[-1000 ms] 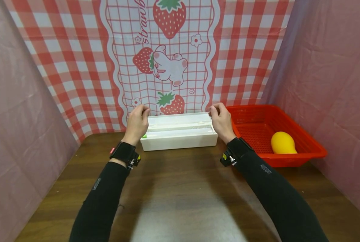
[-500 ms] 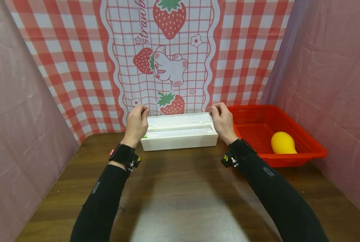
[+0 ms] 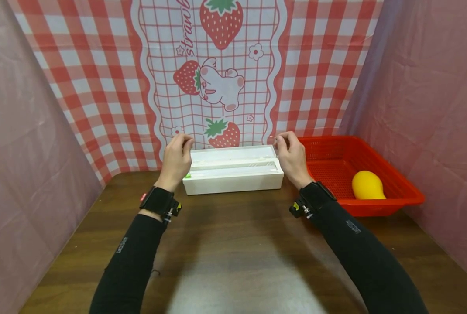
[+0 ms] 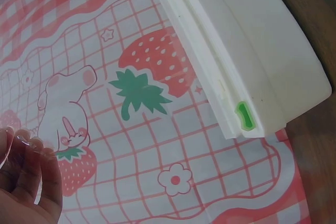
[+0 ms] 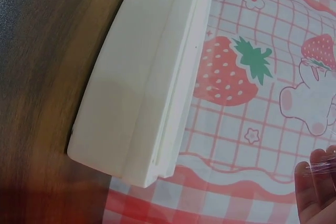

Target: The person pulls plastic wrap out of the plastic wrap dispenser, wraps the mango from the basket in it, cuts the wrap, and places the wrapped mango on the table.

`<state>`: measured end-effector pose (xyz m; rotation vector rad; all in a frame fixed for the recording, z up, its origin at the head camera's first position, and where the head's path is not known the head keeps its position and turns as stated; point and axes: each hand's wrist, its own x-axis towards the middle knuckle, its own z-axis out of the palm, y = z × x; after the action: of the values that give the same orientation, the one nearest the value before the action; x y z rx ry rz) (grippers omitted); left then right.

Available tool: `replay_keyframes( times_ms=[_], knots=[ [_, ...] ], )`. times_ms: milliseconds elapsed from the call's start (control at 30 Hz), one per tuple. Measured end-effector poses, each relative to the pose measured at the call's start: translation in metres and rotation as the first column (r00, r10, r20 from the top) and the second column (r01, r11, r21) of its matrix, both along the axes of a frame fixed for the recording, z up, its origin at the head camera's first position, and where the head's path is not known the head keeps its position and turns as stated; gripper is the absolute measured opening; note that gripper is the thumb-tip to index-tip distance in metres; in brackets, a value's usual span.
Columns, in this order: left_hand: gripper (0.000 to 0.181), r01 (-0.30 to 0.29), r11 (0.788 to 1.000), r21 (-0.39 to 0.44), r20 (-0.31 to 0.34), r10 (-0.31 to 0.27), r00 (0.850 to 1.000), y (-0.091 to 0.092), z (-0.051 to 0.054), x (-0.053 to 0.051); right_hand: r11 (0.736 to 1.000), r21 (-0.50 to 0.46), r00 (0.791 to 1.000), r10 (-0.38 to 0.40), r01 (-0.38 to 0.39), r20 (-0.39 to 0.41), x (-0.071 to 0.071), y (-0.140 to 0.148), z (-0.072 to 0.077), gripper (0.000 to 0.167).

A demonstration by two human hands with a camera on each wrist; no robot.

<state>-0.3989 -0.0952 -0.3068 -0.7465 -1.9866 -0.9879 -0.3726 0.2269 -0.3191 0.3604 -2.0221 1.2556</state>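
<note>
The left hand (image 3: 175,162) is at ten o'clock of the white box (image 3: 233,183), the right hand (image 3: 293,162) at two. Both pinch clear film (image 5: 321,168) that is hard to see. Wrist views cut both hands off. The red basket (image 3: 390,208), at three o'clock, is partly hidden behind the right hand.

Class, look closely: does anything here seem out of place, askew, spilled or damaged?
The cloth looks odd: its printed animal and lettering lie sideways. On the table, by the left sleeve, a small dark squiggle, perhaps loose thread, looks stray. The box shows no clear damage, and no spill is visible.
</note>
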Motion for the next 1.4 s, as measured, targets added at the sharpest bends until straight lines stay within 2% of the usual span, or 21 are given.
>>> replay_keyframes(
  times_ms=[567,900,1233,1400],
  knots=[
    [0.018,0.016,1.000,-0.016,0.010,-0.016,1.000,-0.004,0.006,0.010,1.000,0.015,1.000,-0.018,0.018,0.006,0.011,-0.001,0.007,0.028],
    [0.018,0.001,1.000,-0.018,-0.052,-0.002,0.999,-0.004,0.010,0.015,1.000,-0.005,0.999,-0.005,0.004,-0.034,0.017,0.000,0.010,0.028],
    [0.017,0.022,1.000,-0.013,-0.067,-0.023,0.997,-0.003,0.014,0.022,1.000,-0.012,0.998,-0.029,0.028,-0.047,0.025,0.001,0.011,0.026],
    [0.017,0.028,0.999,-0.014,-0.096,-0.030,0.995,-0.002,0.016,0.025,0.999,-0.016,0.998,-0.030,0.029,-0.058,0.029,0.001,0.012,0.026]
  ],
)
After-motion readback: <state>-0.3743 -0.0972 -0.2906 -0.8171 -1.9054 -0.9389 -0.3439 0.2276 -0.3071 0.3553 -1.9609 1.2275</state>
